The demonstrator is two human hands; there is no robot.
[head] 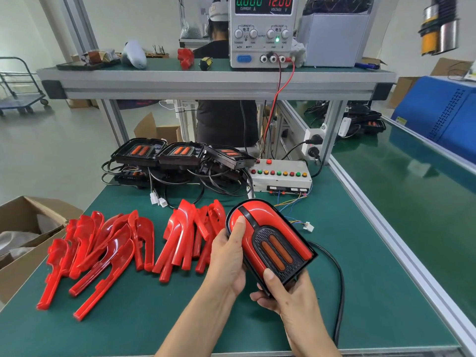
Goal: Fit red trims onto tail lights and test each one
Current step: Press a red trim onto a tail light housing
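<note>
A person is holding a tail light [270, 243] with both hands just above the green desk [373, 292], near its front edge. The left hand [229, 256] is gripping the tail light's left side, its thumb lying flat on the red trim [260, 210] that is sitting over the light's rounded top. The right hand [286, 292] is cupping the tail light's lower end from below, fingers curled under it and thumb pressing on the lower left corner of its face. Two orange lenses are showing in the black centre of the tail light. A black cable [340, 287] is curving away to the right of the tail light. To the left of the tail light, loose red trims [108, 251] are lying in piles on the desk. Beyond the tail light, a control box [280, 176] with coloured buttons is sitting, and left of that box more tail lights [164, 153] are resting among black wires. On the shelf above, a power supply [262, 29] is reading 12.00 volts.
</note>
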